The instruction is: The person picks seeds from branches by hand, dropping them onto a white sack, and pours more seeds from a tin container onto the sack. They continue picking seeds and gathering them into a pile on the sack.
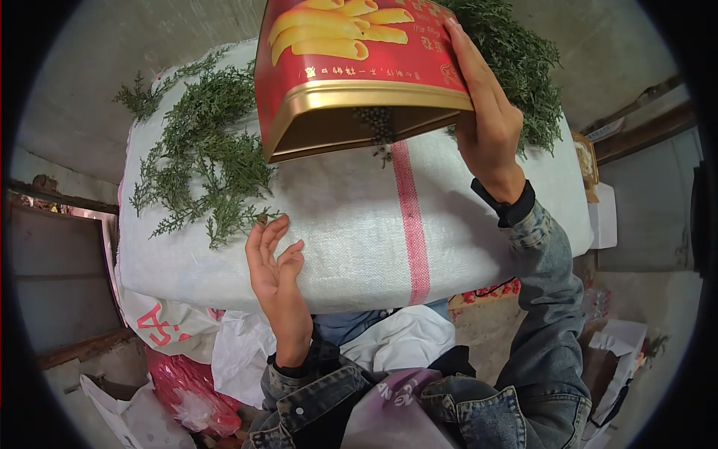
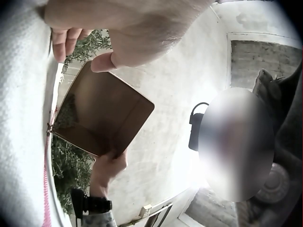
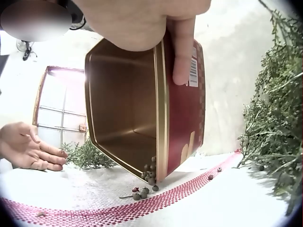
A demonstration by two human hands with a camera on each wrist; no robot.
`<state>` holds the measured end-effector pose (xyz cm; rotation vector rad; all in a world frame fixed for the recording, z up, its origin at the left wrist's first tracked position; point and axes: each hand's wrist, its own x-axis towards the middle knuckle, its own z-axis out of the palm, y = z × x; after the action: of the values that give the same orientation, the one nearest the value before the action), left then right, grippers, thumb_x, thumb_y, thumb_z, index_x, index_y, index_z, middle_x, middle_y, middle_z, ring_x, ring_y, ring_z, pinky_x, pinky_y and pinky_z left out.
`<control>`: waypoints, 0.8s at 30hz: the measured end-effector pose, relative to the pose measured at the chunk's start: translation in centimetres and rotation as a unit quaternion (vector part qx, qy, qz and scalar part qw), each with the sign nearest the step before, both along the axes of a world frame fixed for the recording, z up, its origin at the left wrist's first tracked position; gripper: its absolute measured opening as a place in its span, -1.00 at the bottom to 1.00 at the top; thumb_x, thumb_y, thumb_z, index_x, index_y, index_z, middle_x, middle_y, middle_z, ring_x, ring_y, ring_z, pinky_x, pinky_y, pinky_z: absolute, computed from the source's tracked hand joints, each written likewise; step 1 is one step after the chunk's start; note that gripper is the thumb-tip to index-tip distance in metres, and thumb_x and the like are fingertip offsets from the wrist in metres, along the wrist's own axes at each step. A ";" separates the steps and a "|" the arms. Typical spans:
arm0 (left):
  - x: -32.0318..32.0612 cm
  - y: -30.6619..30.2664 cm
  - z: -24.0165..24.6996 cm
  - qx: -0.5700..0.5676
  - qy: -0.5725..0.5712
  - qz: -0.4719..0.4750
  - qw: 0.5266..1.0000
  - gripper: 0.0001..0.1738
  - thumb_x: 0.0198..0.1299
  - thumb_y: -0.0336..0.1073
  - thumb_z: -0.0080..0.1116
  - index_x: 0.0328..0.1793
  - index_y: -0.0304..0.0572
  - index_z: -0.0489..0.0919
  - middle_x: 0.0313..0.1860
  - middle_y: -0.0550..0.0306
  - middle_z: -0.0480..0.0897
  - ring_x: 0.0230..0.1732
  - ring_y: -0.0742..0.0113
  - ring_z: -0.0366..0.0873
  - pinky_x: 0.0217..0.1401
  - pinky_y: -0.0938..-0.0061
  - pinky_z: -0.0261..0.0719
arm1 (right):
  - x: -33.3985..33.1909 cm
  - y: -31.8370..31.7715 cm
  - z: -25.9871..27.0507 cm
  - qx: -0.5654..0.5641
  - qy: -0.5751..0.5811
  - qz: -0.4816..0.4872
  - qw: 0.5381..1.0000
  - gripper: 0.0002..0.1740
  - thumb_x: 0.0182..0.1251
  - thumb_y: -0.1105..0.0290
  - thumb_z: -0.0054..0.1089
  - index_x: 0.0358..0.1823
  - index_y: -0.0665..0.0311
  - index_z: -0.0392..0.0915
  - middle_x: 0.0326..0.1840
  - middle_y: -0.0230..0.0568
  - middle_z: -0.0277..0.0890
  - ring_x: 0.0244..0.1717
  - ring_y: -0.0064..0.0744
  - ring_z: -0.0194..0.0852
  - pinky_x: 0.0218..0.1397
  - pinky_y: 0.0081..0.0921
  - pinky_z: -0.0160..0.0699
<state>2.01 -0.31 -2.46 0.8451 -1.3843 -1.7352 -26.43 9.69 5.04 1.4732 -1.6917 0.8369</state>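
Observation:
A red and gold tin (image 1: 359, 56) is tipped on its side, its open mouth toward the person. My right hand (image 1: 490, 123) grips its right side, fingers along the wall. Small round dark berries (image 1: 378, 123) lie at the tin's lower edge; in the right wrist view several berries (image 3: 150, 177) spill over the rim onto the white woven sack (image 1: 336, 224). My left hand (image 1: 280, 280) rests palm up by the sack's near edge with relaxed fingers, holding nothing, its fingertips beside a green sprig (image 1: 232, 165).
Green leafy branches (image 1: 202, 127) lie on the left of the sack, and a bushier pile (image 1: 523, 75) at the back right. A pink stripe (image 1: 410, 217) crosses the sack. Below the left side are a red plastic bag (image 1: 191, 396) and white bags; boxes stand at the right.

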 end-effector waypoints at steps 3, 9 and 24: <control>0.0 0.0 0.0 -0.001 0.001 -0.001 1.000 -0.31 0.20 -0.54 -0.06 0.51 -0.44 0.16 0.36 -0.22 0.40 0.43 0.09 0.33 0.36 0.27 0.43 | -0.2 0.0 0.0 -0.011 0.037 -0.004 0.999 -0.30 0.16 0.71 0.14 0.42 0.36 0.37 0.40 0.06 0.41 0.23 -0.02 0.58 0.05 -0.41 0.73; 0.1 -0.1 0.0 0.000 0.003 -0.008 1.000 -0.31 0.20 -0.54 -0.07 0.51 -0.44 0.16 0.36 -0.23 0.40 0.43 0.08 0.33 0.36 0.26 0.43 | 0.8 0.1 0.0 0.000 -0.006 0.018 1.000 -0.35 0.21 0.71 0.06 0.41 0.44 0.35 0.41 0.10 0.41 0.32 0.05 0.50 0.29 -0.29 0.60; -0.2 1.1 -0.3 -0.062 -0.055 -0.043 0.996 -0.60 0.01 -0.59 0.30 -0.07 -0.19 0.38 -0.19 0.17 0.44 -0.15 0.44 0.34 0.00 0.50 0.31 | -0.6 -0.2 -0.6 -0.031 0.075 -0.009 0.997 -0.29 0.10 0.74 0.11 0.39 0.39 0.40 0.38 0.07 0.45 0.12 -0.10 0.67 -0.21 -0.50 0.78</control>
<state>1.83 0.77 -2.72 0.8333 -1.6060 -1.6684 -27.02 9.45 4.48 1.4398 -1.5524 0.7420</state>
